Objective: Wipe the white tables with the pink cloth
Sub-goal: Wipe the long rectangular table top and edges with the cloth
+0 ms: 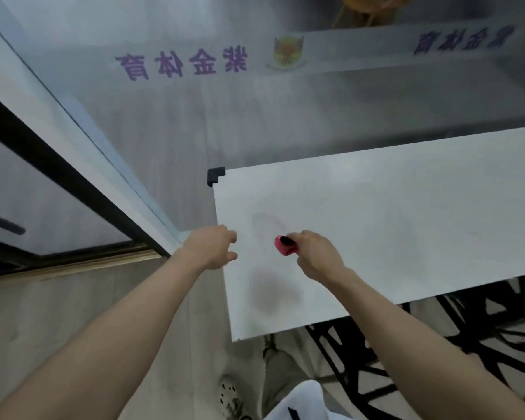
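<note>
A white table [376, 213] fills the right half of the head view, with a black guard [215, 174] on its far left corner. My right hand [314, 253] grips a small pink cloth [285, 246] bunched in its fingers, with something dark at the top of the bundle, and holds it on the tabletop near the left edge. My left hand [212, 245] hovers at the table's left edge with fingers loosely curled and nothing in it. A faint grey smudge [272, 294] marks the table nearer to me.
A glass wall [179, 101] with purple lettering runs behind the table. A black-framed glass door [58, 183] stands to the left. Black metal table legs [437, 344] show under the near edge. My shoe [229, 395] stands on the pale floor below.
</note>
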